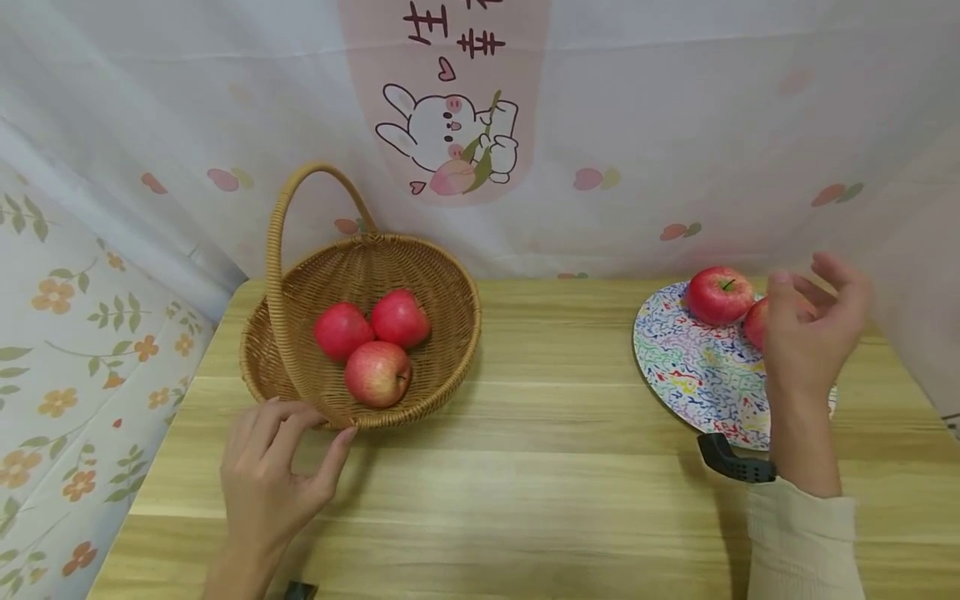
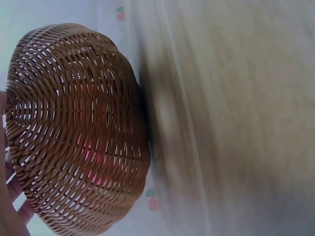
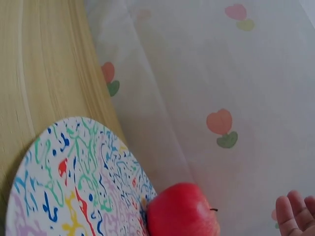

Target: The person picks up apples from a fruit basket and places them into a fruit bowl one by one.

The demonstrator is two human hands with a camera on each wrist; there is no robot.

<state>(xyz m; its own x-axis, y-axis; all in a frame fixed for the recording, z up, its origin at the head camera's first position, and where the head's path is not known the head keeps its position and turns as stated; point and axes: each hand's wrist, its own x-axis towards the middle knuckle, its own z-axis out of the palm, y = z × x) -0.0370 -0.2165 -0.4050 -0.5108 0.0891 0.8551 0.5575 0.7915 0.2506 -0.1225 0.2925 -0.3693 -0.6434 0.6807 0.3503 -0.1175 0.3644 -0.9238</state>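
My left hand holds the near rim of a wicker basket, beside the foot of its arched handle. Inside lie three red apples: one apple at left, another apple at right, and a paler apple in front. Over the right side of a colourful patterned plate hovers my right hand, fingers loosely bent around nothing. A red apple sits at the plate's back edge. Beside it, a second apple is partly hidden by the right hand.
The wooden table stretches between basket and plate. Behind it hangs a white curtain with a rabbit print, close to the back edge. A flowered cloth borders the left side. A black wrist mount sits on the right wrist.
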